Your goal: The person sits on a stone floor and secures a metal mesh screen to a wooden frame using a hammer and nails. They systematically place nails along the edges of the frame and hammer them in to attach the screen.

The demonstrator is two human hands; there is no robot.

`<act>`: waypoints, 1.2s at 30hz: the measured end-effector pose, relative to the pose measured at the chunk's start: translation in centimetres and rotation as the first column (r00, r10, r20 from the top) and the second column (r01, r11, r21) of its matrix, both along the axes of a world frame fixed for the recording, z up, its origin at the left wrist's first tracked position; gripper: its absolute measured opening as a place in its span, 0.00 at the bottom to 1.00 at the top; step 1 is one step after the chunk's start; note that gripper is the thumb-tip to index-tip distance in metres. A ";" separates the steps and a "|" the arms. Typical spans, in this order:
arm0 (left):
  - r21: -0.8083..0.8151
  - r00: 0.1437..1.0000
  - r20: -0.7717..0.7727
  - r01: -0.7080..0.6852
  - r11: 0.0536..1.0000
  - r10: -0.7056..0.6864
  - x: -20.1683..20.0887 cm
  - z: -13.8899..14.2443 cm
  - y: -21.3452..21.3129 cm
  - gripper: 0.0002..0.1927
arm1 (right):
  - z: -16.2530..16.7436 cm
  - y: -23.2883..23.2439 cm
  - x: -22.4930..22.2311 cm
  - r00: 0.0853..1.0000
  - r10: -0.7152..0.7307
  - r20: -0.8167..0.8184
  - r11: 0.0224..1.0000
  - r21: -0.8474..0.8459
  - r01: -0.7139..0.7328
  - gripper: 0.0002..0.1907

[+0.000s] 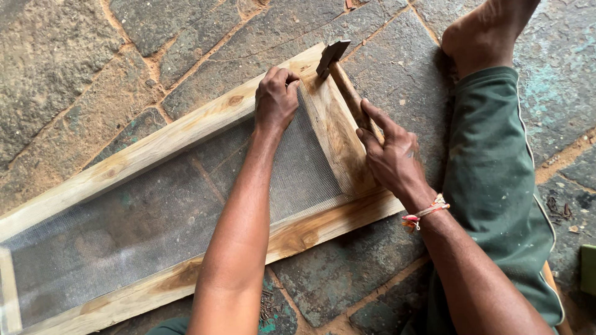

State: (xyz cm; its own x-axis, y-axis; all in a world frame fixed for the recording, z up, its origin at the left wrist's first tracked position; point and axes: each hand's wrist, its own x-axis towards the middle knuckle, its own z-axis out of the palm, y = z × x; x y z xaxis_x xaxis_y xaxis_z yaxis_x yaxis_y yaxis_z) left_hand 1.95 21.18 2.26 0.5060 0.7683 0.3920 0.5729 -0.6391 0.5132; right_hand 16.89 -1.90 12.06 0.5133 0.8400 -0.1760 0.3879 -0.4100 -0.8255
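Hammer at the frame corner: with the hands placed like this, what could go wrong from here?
1. The left hand rests on the wooden frame right beside the head of the hammer held in the right hand; a glancing blow might catch the fingers.
2. The mesh lies against the end rail being struck, so a miss could dent or tear it.
3. The bare foot is close by on the stone floor.

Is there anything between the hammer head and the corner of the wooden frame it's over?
Nothing visible. The hammer, in the right hand, sits just above the frame corner; the left hand presses the mesh just beside it.
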 end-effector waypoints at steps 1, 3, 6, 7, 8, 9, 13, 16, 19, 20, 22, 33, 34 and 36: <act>0.005 1.000 0.001 0.006 1.000 -0.006 0.1 0.0 0.0 0.04 | -0.2 -0.1 0.0 0.999 0.018 0.034 0.997 0.071 -0.020 0.27; -0.024 1.000 0.006 0.004 1.000 -0.004 0.1 0.1 0.1 0.04 | -0.6 -0.1 0.1 0.998 0.031 0.054 0.992 0.122 -0.037 0.27; -0.001 1.000 0.010 0.007 1.000 -0.007 -0.1 0.2 0.2 0.03 | -1.0 -0.2 0.2 0.999 0.026 0.034 0.994 0.107 -0.030 0.27; 0.017 1.000 0.010 0.011 1.000 -0.011 -0.2 0.3 0.1 0.03 | -1.1 -0.2 0.2 0.999 0.031 0.043 0.992 0.125 -0.036 0.26; 0.001 1.000 0.011 0.006 1.000 -0.006 -0.3 0.4 0.1 0.03 | -1.1 -0.2 0.3 0.998 0.035 0.052 0.989 0.143 -0.042 0.26; -0.015 1.000 0.011 0.000 1.000 0.000 -0.4 0.4 0.1 0.03 | -1.2 -0.2 0.3 0.999 0.029 0.042 0.992 0.125 -0.034 0.26; 0.016 1.000 -0.011 0.014 1.000 -0.014 -0.5 0.4 0.0 0.02 | -1.2 -0.3 0.3 0.999 0.030 0.042 0.992 0.122 -0.035 0.27; -0.002 0.999 -0.021 0.029 1.000 -0.029 -0.5 0.1 0.3 0.02 | -1.1 -0.3 0.4 0.999 0.034 0.042 0.993 0.113 -0.038 0.27; 0.036 0.995 -0.078 0.068 0.997 -0.065 -0.6 -0.4 1.0 0.02 | -1.1 -0.2 0.5 0.998 0.039 0.047 0.993 0.106 -0.044 0.26; 0.007 0.992 -0.109 0.067 0.998 -0.066 -0.7 -0.5 1.2 0.03 | -1.1 -0.2 0.5 0.998 0.041 0.050 0.993 0.109 -0.047 0.26; -0.050 0.983 -0.170 0.061 0.997 -0.069 -0.9 -0.7 1.7 0.05 | -1.1 -0.2 0.5 0.999 0.036 0.033 0.996 0.082 -0.038 0.27; 0.062 0.986 -0.115 0.127 0.990 -0.120 -1.1 0.4 0.7 0.02 | -0.8 -0.1 0.5 1.000 0.022 0.016 0.999 0.044 -0.022 0.27; 0.062 0.987 -0.109 0.126 0.990 -0.118 -1.1 0.5 0.6 0.02 | -0.8 -0.1 0.4 0.999 0.032 0.038 0.996 0.078 -0.034 0.27; 0.083 0.988 -0.096 0.131 0.988 -0.123 -1.1 0.5 0.6 0.01 | -0.9 -0.2 0.4 0.997 0.042 0.064 0.992 0.117 -0.049 0.27</act>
State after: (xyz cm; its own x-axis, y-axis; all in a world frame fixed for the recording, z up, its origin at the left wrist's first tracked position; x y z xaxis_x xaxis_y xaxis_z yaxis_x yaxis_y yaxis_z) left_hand 0.82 21.77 2.79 0.6333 0.6599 0.4043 0.5257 -0.7502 0.4009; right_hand 17.28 -2.08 11.20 0.4810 0.8757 -0.0430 0.4550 -0.2912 -0.8415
